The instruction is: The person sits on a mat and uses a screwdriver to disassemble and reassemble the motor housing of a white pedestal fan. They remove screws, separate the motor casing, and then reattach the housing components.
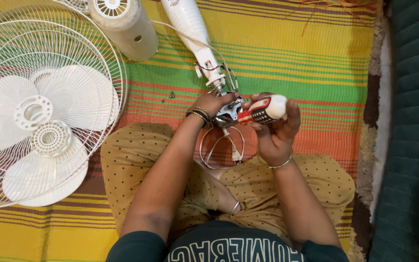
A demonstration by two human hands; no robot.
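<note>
My left hand [213,103] grips a small metal fan motor [229,114] that hangs off the end of a white fan neck [192,29]. My right hand [276,127] is closed around the red, black and white handle of a screwdriver [264,110], whose tip points left into the motor. White wires [221,144] loop down from the motor over my lap. Both wrists wear bangles.
A white wire fan guard [104,63] with the fan blades [40,126] lying in it sits at the left on a striped mat [306,63]. A white cylindrical motor cover [124,24] lies at the top. Small screws [171,95] rest on the mat. A dark green cushion [410,121] borders the right.
</note>
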